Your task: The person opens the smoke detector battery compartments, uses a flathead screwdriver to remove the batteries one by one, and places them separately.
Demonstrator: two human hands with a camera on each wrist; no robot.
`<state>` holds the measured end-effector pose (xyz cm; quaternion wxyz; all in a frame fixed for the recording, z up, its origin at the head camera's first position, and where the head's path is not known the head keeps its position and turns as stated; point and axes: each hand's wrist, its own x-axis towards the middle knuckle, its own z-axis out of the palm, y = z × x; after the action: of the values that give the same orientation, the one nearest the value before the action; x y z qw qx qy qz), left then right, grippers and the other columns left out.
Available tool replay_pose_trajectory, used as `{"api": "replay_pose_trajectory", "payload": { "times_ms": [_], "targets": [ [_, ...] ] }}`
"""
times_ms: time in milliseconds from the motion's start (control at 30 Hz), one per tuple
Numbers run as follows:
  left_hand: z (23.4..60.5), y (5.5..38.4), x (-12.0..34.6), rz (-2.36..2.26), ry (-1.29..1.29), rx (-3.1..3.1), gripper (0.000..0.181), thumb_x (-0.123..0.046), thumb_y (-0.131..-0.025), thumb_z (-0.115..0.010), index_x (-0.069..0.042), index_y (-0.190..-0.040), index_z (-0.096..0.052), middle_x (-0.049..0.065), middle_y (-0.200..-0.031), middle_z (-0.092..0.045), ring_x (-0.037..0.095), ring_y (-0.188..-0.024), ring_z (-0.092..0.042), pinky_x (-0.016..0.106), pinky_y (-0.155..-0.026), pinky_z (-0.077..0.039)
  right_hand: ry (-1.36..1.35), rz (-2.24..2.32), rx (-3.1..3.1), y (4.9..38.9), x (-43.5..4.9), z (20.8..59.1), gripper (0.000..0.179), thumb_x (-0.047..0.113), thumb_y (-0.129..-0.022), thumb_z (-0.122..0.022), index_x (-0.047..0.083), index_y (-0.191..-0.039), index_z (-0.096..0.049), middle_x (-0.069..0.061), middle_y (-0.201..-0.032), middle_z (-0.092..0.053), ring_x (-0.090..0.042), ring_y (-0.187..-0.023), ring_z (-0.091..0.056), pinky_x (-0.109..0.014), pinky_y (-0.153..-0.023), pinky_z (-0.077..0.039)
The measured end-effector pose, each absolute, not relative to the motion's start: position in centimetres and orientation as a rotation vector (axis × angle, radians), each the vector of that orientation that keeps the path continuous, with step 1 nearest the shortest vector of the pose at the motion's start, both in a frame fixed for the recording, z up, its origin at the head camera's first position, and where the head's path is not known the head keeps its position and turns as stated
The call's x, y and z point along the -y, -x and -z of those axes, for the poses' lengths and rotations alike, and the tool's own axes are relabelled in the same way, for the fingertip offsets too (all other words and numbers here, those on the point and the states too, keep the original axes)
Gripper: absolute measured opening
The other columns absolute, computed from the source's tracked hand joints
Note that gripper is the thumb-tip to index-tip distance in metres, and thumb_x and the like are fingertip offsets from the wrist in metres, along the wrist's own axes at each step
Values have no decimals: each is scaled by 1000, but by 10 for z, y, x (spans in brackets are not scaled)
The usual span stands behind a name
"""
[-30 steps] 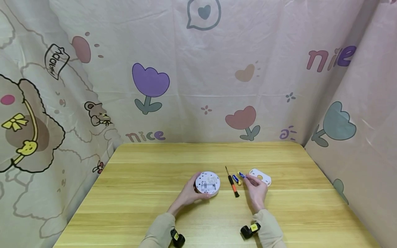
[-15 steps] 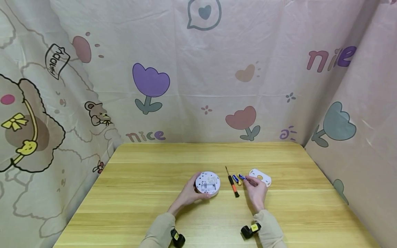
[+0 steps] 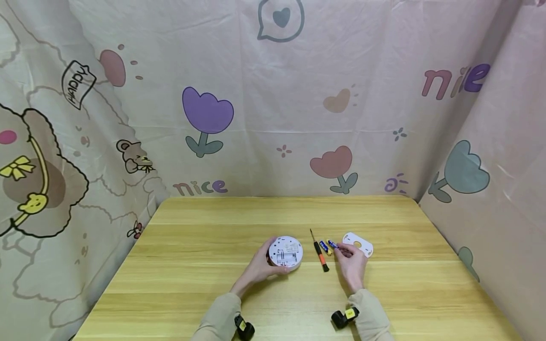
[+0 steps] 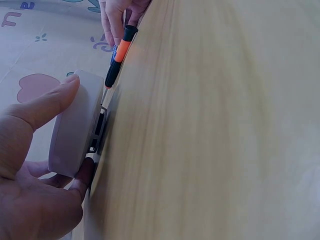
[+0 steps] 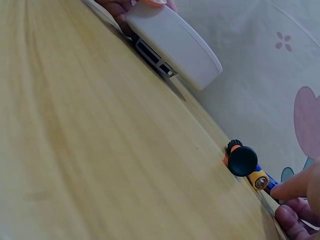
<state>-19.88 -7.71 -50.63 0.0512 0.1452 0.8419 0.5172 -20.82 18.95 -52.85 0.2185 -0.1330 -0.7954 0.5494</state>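
R hand (image 3: 352,263) slightly lower, pinching batt (image 3: 332,244); L hand (image 3: 258,267) grips device (image 3: 286,251); curtain (image 3: 264,94): "nice".

White round device (image 3: 292,247) and blue battery (image 3: 331,243), each in hand.
From my end, the head view has the device at lower middle, its flat face turned up: small slots near the edge, fine print, and an uncovered rectangular recess low on the disc. The left hand (image 3: 258,266) grips its rim. In both wrist views I see its smooth pale side wall and a dark frame jutting out underneath. The battery lies slanted, right of lower middle, its near end pinched by the right hand (image 3: 353,263).
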Motion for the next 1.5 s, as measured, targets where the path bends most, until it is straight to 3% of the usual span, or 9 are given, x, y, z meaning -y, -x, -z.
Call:
{"api": "replay_pose_trajectory", "payload": {
  "times_ms": [1500],
  "targets": [
    [505,199,75,-1594,-416,-2534,104,-30,-57,-82,-9,-140,-23,18,-141,-32,37,-128,-32,58,-107,-22,335,-1402,2318,209,-193,529,18,4,-72,-69,3,-91,-69,-15,-83,-67,-1,-60,-56,-11,-55,-48]
  ]
}}
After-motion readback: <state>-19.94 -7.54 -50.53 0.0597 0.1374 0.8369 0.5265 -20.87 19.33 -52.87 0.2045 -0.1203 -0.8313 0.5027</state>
